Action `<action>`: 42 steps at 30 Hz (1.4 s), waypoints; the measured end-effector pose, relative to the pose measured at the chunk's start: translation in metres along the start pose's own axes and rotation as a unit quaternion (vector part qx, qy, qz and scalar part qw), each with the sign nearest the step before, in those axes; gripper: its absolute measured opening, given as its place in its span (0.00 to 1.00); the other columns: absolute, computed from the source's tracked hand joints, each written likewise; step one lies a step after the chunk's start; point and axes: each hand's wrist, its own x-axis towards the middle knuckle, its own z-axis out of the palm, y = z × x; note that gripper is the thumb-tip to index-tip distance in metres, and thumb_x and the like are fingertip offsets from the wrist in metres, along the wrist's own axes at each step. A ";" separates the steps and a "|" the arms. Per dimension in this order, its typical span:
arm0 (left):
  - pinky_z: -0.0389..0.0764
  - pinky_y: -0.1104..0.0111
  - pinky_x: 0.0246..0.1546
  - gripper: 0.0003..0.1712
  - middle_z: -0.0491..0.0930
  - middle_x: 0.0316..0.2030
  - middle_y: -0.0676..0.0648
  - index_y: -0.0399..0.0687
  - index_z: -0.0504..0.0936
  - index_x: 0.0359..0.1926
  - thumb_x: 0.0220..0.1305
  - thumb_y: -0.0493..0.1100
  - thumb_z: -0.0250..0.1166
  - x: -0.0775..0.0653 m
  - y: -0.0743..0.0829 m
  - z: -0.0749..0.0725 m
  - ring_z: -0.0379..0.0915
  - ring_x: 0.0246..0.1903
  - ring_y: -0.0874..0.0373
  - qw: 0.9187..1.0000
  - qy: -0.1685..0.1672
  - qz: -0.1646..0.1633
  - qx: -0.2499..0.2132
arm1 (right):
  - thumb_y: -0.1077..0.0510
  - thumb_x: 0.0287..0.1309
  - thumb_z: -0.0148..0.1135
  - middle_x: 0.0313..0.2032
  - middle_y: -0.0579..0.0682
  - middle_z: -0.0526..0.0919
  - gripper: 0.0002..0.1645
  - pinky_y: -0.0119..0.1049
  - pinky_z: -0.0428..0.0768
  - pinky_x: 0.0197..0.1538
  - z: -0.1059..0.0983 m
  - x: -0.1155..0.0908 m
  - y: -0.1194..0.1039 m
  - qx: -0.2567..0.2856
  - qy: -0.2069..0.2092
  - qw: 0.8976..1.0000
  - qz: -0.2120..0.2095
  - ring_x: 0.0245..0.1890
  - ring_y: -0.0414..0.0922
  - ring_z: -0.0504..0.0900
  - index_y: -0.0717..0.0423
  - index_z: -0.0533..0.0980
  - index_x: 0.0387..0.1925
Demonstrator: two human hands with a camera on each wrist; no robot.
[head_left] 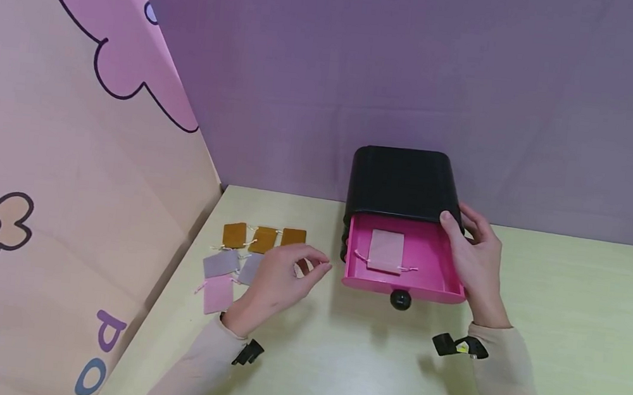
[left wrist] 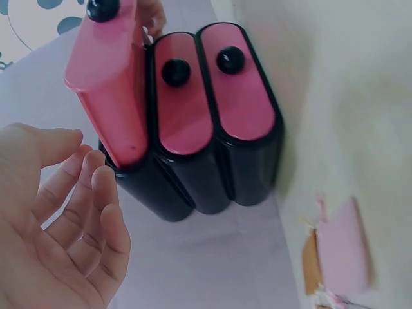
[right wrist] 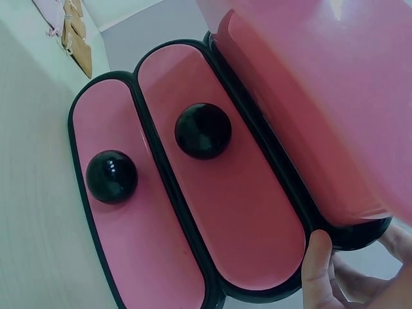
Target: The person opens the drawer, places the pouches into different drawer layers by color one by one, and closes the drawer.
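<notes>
A black drawer cabinet (head_left: 400,183) with three stacked pink drawers stands on the table. Its top drawer (head_left: 436,260) is pulled out, and a pale pink drawstring pouch (head_left: 386,251) lies flat inside. My right hand (head_left: 476,260) grips the cabinet's right side, thumb at the top front edge and fingers along the side. My left hand (head_left: 280,280) hovers left of the drawer, fingers loosely bent with nothing between them. Under and beside it lie small drawstring pouches: brown (head_left: 234,235), grey (head_left: 221,264) and pink (head_left: 219,294). The left hand hides some of them.
The two lower drawers, middle (right wrist: 219,174) and bottom (right wrist: 129,212), are closed, each with a round black knob. Another black knob (head_left: 401,300) sticks out from the top drawer's front. A purple cloth backdrop (head_left: 408,73) rises behind the table, and a printed panel (head_left: 69,154) stands at the left.
</notes>
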 end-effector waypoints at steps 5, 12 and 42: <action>0.81 0.73 0.33 0.06 0.89 0.35 0.57 0.55 0.92 0.44 0.70 0.47 0.73 -0.010 -0.014 -0.004 0.80 0.29 0.66 1.000 0.002 -0.017 0.004 | 0.34 0.73 0.60 0.75 0.54 0.74 0.39 0.19 0.76 0.46 0.000 0.000 0.000 0.002 0.000 1.000 -0.008 0.52 0.38 0.77 0.33 0.66 0.80; 0.80 0.72 0.31 0.05 0.88 0.31 0.60 0.56 0.92 0.44 0.69 0.46 0.74 -0.026 -0.033 -0.011 0.80 0.29 0.68 0.999 -0.004 -0.044 0.006 | 0.34 0.73 0.60 0.75 0.54 0.73 0.39 0.18 0.77 0.44 -0.001 0.001 0.003 0.006 -0.008 1.000 -0.004 0.57 0.42 0.76 0.33 0.65 0.81; 0.79 0.70 0.33 0.08 0.88 0.32 0.55 0.50 0.91 0.46 0.69 0.46 0.73 -0.083 -0.098 -0.068 0.83 0.27 0.66 0.985 -0.009 -0.157 0.072 | 0.34 0.73 0.60 0.75 0.53 0.73 0.40 0.24 0.79 0.51 0.000 0.001 0.001 -0.003 -0.008 1.000 -0.003 0.60 0.45 0.76 0.34 0.65 0.81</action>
